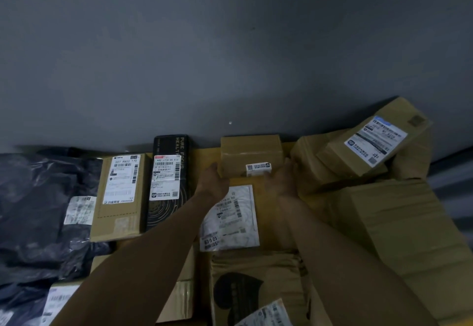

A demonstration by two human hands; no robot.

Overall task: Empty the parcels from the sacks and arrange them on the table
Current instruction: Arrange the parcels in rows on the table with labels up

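A small brown cardboard box (pixel 249 154) with a small white label on its near side sits near the grey wall, on top of a large flat brown parcel (pixel 271 205). My left hand (pixel 213 181) holds its left end and my right hand (pixel 280 180) holds its right end, fingers curled round the lower corners. A white shipping label (pixel 230 219) lies on the flat parcel under my wrists.
Left of the box stand a black carton (pixel 170 180) and a brown labelled box (pixel 120 196), then dark plastic mailer bags (pixel 38 218). Right of it brown boxes are piled, one labelled box (pixel 373 139) tilted on top. More cardboard parcels (pixel 256 287) lie near me.
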